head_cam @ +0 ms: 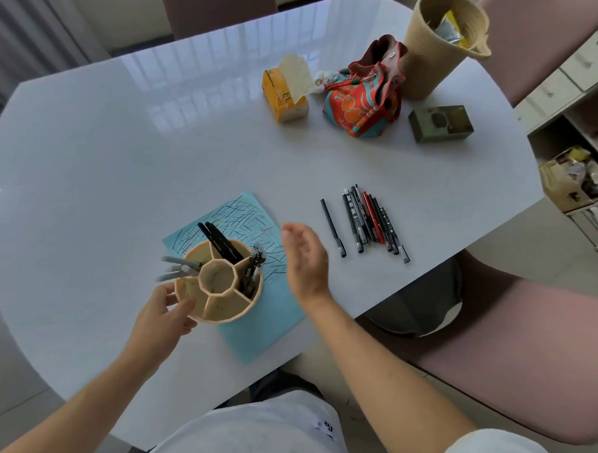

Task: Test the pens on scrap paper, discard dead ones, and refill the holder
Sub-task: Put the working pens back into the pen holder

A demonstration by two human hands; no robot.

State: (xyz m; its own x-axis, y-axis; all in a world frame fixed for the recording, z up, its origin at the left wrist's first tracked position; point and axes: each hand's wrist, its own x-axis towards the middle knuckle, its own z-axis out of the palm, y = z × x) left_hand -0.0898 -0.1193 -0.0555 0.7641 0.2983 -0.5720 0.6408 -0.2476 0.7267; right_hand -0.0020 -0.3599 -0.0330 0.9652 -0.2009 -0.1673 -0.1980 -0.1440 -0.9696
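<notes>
A tan pen holder point(218, 305) with several compartments stands on a light blue scrap paper point(267, 303) covered in scribbled test lines. Black pens point(221, 243) lean out of its far compartment, grey pens point(177, 269) stick out to the left, and more sit in the right one. My left hand point(165, 318) grips the holder's near-left wall. My right hand point(305, 257) hovers just right of the holder, fingers relaxed, holding nothing. A single black pen point(333, 228) lies on the table, and a bunch of several pens point(373, 222) lies to its right.
On the white table point(123, 143) at the back stand a yellow tissue pack point(288, 92), a red patterned pouch point(365, 99), a woven basket point(439, 44) and a small olive box point(441, 123). A pink chair point(525, 345) is at the right, with a dark bin point(421, 300) under the table edge.
</notes>
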